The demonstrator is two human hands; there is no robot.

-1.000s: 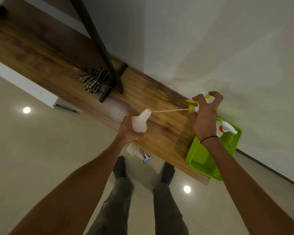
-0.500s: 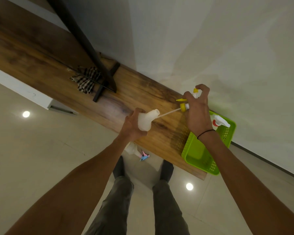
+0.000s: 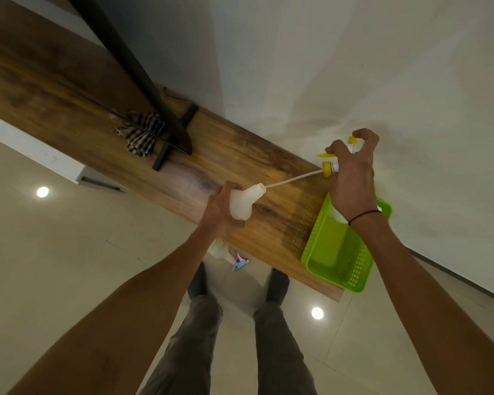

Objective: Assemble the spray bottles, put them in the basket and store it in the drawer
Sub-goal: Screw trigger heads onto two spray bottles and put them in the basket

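Note:
My left hand [image 3: 221,212] grips a white bottle body [image 3: 244,202] over the wooden shelf, neck pointing right. My right hand [image 3: 351,178] holds a yellow and white spray head [image 3: 330,168]. Its thin dip tube [image 3: 294,178] runs left, and the tube's tip is at the bottle's mouth. A green basket [image 3: 340,252] sits at the shelf's right end, under my right wrist. A second white bottle with a pink and blue spray head [image 3: 226,252] lies at the shelf's near edge, partly hidden by my left forearm.
The wooden shelf [image 3: 97,115] runs along a white wall. A black stand [image 3: 143,81] and a checked cloth [image 3: 141,132] are at its middle. My legs and shoes stand on the tiled floor below.
My right hand has drawn the spray head away to the right, so more of the dip tube shows outside the bottle. The hand now hides the spray bottle that showed in the basket.

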